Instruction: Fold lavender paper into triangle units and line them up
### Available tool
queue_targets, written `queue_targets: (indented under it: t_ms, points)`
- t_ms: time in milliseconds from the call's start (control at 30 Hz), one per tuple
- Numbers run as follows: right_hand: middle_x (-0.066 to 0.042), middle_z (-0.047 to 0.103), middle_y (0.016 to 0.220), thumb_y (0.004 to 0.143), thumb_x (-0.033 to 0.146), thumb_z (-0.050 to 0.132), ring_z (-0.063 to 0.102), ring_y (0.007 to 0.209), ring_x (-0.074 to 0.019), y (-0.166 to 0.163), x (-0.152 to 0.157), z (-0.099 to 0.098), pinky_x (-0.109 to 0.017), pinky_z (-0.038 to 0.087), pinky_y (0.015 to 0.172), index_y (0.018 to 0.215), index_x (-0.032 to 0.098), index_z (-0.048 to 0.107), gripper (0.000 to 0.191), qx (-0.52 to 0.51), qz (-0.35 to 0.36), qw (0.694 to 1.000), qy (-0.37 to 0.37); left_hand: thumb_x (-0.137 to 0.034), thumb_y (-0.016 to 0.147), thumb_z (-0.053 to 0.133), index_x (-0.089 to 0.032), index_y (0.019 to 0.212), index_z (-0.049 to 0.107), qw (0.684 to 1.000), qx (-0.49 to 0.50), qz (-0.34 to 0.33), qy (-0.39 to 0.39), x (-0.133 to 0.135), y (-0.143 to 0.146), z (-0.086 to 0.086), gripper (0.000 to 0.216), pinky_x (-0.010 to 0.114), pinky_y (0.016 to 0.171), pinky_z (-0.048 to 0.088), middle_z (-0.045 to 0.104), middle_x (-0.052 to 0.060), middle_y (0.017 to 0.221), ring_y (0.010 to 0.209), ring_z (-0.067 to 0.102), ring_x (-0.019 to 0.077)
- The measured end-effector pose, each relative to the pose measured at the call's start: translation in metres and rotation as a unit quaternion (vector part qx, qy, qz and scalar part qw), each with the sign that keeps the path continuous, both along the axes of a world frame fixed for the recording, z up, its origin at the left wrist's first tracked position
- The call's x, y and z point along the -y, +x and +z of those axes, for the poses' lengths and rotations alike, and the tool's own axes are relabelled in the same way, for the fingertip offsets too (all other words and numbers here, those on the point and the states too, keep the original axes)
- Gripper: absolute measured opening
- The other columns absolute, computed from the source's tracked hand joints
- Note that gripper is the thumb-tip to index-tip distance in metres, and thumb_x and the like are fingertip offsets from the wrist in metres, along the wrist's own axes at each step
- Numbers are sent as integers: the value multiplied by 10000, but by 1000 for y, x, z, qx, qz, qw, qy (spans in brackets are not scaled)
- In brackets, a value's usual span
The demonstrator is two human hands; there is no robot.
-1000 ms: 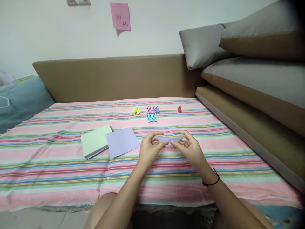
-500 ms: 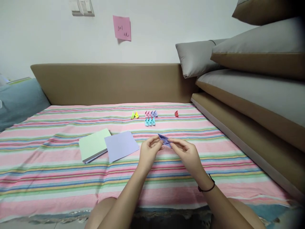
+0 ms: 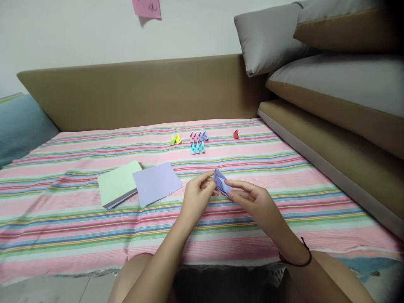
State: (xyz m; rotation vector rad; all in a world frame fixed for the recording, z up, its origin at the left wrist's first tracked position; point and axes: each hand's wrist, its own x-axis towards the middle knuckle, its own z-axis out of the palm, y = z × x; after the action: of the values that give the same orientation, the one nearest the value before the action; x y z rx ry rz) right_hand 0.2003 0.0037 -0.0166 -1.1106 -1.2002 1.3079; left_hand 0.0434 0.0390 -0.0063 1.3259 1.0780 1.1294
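Observation:
Both of my hands pinch a small folded lilac paper piece (image 3: 221, 183) just above the striped cloth (image 3: 75, 219). My left hand (image 3: 198, 195) grips its left side with thumb and fingers. My right hand (image 3: 252, 202), with a dark band on its wrist, holds the right side from below. A flat lilac sheet (image 3: 157, 183) and a stack of sheets topped with pale green (image 3: 117, 188) lie to the left of my hands.
Small folded paper pieces stand farther back: yellow (image 3: 175, 139), pink and lilac (image 3: 198, 136), light blue (image 3: 197, 147), one red (image 3: 236, 134). A brown padded ledge (image 3: 132, 92) runs behind. Grey and brown cushions (image 3: 334, 80) are stacked at the right. A pink note (image 3: 147, 7) hangs on the wall.
The long flat lilac strip held between my hands has been folded together into a compact pointed piece. My hands have closed in on each other. The camera has tilted down.

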Motion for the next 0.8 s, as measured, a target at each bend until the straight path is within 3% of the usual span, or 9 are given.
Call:
queue_targets:
  t_ms: [200,500,667,800]
  points:
    - [-41,734,888,807,356,665,701,812,-185,0,0,1,-281,570,739,880,189,659,182,4,-37,999,29,-296,833,547,-163,1089,693,998,-34,-44,17,5,4,1,324,263,651,573,701,48,938,784,650,168]
    - [-32,705,839,808,245,648,703,775,-184,1,1,-1,-280,581,689,878,205,670,83,64,-91,990,88,-326,824,592,-178,1043,718,994,14,-93,-53,7,8,5,293,259,662,581,711,61,1035,866,664,188]
    - [-47,675,974,826,168,579,688,835,-171,1,3,1,-264,587,690,870,199,696,128,158,-108,963,191,-288,825,578,-177,1018,730,995,16,-84,-44,7,8,8,269,236,638,565,722,59,1002,808,672,171]
    - [-15,697,852,827,184,593,702,756,-156,-1,5,1,-251,594,668,943,206,655,134,160,-122,962,184,-294,824,586,-191,1025,730,996,17,-77,-32,7,9,8,268,231,621,557,727,58,1000,785,677,170]
